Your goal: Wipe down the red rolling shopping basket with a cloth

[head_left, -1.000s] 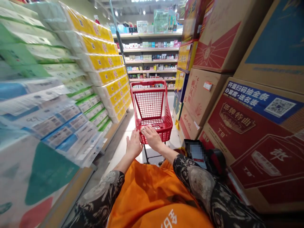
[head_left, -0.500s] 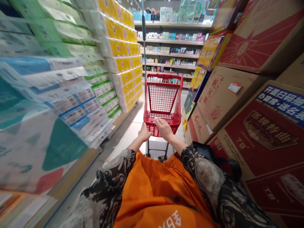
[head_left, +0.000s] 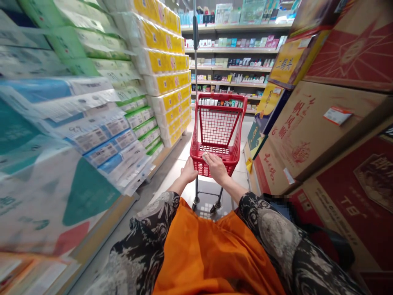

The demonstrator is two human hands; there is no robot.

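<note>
The red cart (head_left: 218,145) stands on the floor (head_left: 178,154). At its near edge the right hand (head_left: 217,169), fingers bent, holds a white wad (head_left: 204,155); the left hand (head_left: 188,171), flatter a second ago, now curls at the left corner, likely steadying the cart, its grip unclear.

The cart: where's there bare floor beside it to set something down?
Left of the cart, floor shows between it and the yellow packs. A narrower strip lies right, before the boxes. It's crowded at the near rim, where the left hand and right hand are.
</note>
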